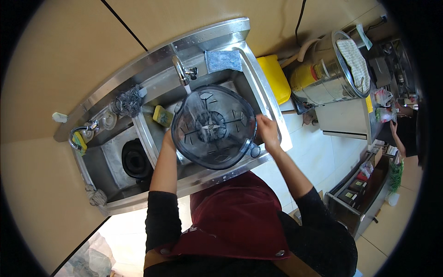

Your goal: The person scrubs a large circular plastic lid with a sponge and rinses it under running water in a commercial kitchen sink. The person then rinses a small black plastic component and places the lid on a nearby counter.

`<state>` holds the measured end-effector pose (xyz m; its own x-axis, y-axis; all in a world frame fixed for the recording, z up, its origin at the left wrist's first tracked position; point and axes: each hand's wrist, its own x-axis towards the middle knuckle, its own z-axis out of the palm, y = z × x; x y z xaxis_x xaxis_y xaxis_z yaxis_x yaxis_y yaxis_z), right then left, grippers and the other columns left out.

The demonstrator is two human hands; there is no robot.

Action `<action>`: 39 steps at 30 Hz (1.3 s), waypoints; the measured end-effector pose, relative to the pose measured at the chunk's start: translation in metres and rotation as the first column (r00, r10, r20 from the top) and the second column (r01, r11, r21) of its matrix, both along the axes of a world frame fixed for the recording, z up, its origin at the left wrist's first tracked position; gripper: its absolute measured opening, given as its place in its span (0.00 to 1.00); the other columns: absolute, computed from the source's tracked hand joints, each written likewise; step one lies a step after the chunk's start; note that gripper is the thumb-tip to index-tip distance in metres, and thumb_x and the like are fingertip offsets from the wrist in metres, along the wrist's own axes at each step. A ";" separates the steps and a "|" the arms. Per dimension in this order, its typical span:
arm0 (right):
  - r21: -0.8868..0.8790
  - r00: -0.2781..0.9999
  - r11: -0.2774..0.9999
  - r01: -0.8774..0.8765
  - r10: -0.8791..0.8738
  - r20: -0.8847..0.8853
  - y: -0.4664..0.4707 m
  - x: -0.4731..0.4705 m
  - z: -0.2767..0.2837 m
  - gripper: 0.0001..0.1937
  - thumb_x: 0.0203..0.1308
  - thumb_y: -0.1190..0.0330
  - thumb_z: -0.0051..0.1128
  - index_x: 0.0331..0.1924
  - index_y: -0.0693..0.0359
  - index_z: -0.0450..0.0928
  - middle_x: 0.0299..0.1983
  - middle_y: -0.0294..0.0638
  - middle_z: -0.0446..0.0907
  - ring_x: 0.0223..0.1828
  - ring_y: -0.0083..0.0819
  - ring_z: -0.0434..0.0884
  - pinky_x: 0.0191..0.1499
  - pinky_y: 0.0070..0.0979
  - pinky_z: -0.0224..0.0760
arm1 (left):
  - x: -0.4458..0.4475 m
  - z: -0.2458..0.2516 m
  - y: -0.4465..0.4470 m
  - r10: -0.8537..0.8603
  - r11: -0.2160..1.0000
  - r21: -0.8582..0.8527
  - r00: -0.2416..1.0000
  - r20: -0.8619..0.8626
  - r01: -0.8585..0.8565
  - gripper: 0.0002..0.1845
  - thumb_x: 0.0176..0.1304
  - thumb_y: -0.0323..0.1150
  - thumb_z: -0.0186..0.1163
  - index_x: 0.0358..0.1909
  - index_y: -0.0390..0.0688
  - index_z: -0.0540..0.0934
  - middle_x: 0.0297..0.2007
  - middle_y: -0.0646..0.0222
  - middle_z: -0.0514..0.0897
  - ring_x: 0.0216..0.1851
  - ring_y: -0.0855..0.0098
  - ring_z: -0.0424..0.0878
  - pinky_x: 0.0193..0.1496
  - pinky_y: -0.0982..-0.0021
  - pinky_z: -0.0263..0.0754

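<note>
A clear, dark-tinted blender jug (228,147) is held over the right basin of a steel sink (251,100), its mouth facing up towards me. A metal blade (210,127) shows at its bottom. Water runs from the faucet (180,71) into the jug. My left hand (169,137) supports the jug's left side, its fingers mostly hidden by the wall. On the opposite side, my right hand (267,132) grips the jug by the rim, above a small clear loop (255,151).
A yellow sponge (162,116) lies left of the jug. Behind it are a blue cloth (224,61) and steel wool (132,101). The left basin holds a black lid-like part (135,160). At right stand a yellow bin (274,79), a large metal drum (320,81) and another person (403,128).
</note>
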<state>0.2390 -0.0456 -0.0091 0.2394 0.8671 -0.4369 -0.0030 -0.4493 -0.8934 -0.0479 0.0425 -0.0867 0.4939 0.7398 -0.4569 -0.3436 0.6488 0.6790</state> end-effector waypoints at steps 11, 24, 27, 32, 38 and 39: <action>0.253 0.350 0.259 -0.932 0.461 0.816 0.202 -0.056 -0.027 0.21 0.49 0.65 0.58 0.50 0.54 0.72 0.42 0.45 0.73 0.47 0.46 0.73 0.47 0.37 0.68 | 0.007 0.029 0.031 -0.016 0.987 0.157 0.985 -0.169 0.043 0.35 0.60 0.57 0.47 0.56 0.36 0.68 0.55 0.65 0.72 0.58 0.65 0.66 0.61 0.70 0.56; 0.325 0.495 0.400 -0.857 0.467 0.733 0.235 -0.063 -0.026 0.14 0.58 0.59 0.52 0.39 0.61 0.79 0.36 0.47 0.80 0.35 0.40 0.80 0.39 0.29 0.73 | 0.003 -0.012 -0.013 0.030 0.999 -0.013 0.975 -0.219 -0.033 0.30 0.63 0.51 0.41 0.64 0.49 0.61 0.64 0.69 0.61 0.65 0.70 0.56 0.66 0.59 0.41; 0.486 0.723 0.554 -0.676 0.371 0.583 0.204 -0.038 -0.017 0.13 0.59 0.62 0.52 0.42 0.61 0.79 0.38 0.47 0.81 0.38 0.35 0.81 0.41 0.26 0.73 | -0.003 0.005 -0.025 0.056 0.998 0.034 0.927 -0.371 -0.047 0.28 0.64 0.50 0.42 0.64 0.50 0.62 0.63 0.70 0.63 0.64 0.72 0.58 0.65 0.58 0.44; 0.205 0.799 0.848 -0.489 0.340 0.497 0.059 0.059 0.009 0.16 0.50 0.75 0.46 0.45 0.64 0.77 0.44 0.47 0.79 0.46 0.35 0.79 0.51 0.27 0.69 | -0.076 0.028 -0.087 0.501 0.810 0.570 0.666 -0.553 -0.136 0.20 0.61 0.26 0.48 0.57 0.37 0.69 0.53 0.60 0.74 0.54 0.70 0.70 0.58 0.72 0.60; 0.183 0.701 0.727 -0.662 0.514 0.494 -0.063 0.042 -0.016 0.33 0.36 0.77 0.58 0.56 0.60 0.66 0.51 0.47 0.72 0.54 0.41 0.71 0.59 0.31 0.61 | -0.181 0.002 -0.140 0.443 0.889 0.372 0.299 -0.845 -0.267 0.21 0.54 0.19 0.52 0.52 0.39 0.73 0.48 0.59 0.76 0.49 0.70 0.74 0.53 0.72 0.67; 0.263 0.699 0.700 -0.664 0.457 0.550 -0.065 0.029 -0.024 0.30 0.38 0.76 0.60 0.53 0.61 0.69 0.48 0.47 0.74 0.51 0.38 0.73 0.56 0.30 0.64 | -0.188 -0.007 -0.141 0.416 0.909 0.372 0.362 -0.834 -0.187 0.21 0.54 0.19 0.52 0.52 0.39 0.73 0.48 0.59 0.77 0.48 0.69 0.75 0.53 0.72 0.67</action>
<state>0.2680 -0.1110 -0.0335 -0.2932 0.9560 0.0129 0.5325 0.1745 -0.8283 -0.2357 -0.0982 -0.0939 -0.3768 0.8683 -0.3227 0.3747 0.4615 0.8041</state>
